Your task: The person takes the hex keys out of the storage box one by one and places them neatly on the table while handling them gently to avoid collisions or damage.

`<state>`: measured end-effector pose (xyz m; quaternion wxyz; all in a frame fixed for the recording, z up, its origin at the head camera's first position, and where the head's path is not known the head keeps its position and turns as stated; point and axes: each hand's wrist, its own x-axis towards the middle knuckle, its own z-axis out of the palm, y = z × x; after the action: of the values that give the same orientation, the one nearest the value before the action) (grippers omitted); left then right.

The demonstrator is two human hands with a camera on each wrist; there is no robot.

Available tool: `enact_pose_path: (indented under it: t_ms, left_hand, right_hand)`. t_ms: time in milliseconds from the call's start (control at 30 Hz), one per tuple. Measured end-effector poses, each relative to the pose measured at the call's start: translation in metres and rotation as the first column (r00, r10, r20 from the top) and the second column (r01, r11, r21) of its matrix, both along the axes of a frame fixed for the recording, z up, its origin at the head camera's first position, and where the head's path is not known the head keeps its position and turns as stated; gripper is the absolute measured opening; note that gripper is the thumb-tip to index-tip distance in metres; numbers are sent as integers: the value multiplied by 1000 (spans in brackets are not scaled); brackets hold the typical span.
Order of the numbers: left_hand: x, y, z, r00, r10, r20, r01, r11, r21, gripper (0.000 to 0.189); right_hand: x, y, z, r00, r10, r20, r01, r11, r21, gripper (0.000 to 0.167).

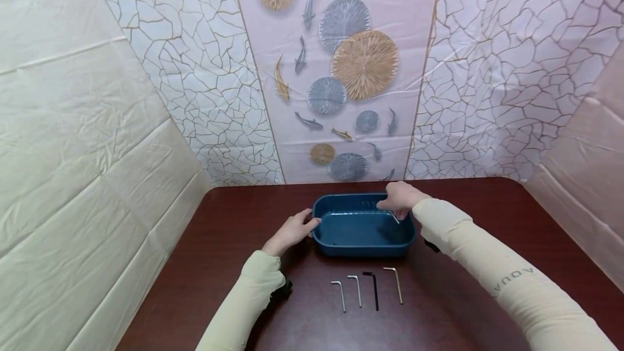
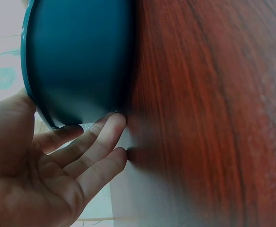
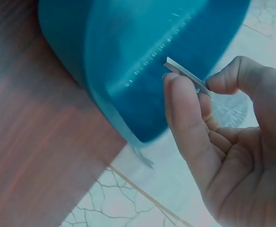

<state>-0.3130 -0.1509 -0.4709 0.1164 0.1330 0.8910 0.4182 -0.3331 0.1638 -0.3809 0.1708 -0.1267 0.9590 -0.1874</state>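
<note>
A blue rectangular tray (image 1: 363, 251) stands toward the back of the table. At its left end is my left hand (image 1: 294, 230), thumb over the rim and fingers along the outer wall; the left wrist view shows those fingers (image 2: 100, 142) reaching round the end of the tray near the tabletop. Over the tray's right end, my right hand (image 1: 403, 197) pinches a silver hex key (image 3: 187, 74) between thumb and fingers. The key slants above the tray's inside, its other end hidden by the hand. In front lie several L-shaped hex keys, among them a black one (image 1: 376, 291).
Left of the black key lie two silver hex keys (image 1: 342, 298) (image 1: 359, 291), and right of it a brass-coloured one (image 1: 399, 287). The dark red wooden table (image 1: 463, 297) meets a patterned cloth backdrop (image 1: 341, 123) at its far edge. Pale cloth walls rise at both sides.
</note>
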Motion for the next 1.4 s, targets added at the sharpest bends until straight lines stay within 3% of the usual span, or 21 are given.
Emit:
enact_pose_path:
  t_ms: [267, 500, 667, 967, 1200, 1400]
  left_hand:
    - [1, 0, -5, 1000, -4, 5, 4, 1000, 7, 50]
    - [3, 1, -5, 1000, -10, 7, 10, 1000, 23, 48]
    - [1, 2, -7, 1000, -15, 1, 15, 1000, 22, 49]
    - [0, 1, -7, 1000, -3, -9, 3, 1000, 13, 50]
    - [1, 2, -4, 1000, 0, -13, 1, 1000, 7, 48]
    - [0, 3, -4, 1000, 11, -16, -11, 1000, 3, 48]
  right_hand:
    - [5, 7, 17, 998, 32, -54, -34, 999, -33, 40]
    - [11, 16, 19, 997, 11, -72, -20, 992, -123, 18]
    - [18, 26, 20, 996, -1, -92, -13, 988, -152, 15]
    - [35, 61, 22, 991, -80, -105, 55, 973, -226, 20]
    - [57, 91, 23, 984, -140, -108, 105, 954, -279, 27]
    - [76, 103, 20, 983, -146, -113, 101, 938, -332, 30]
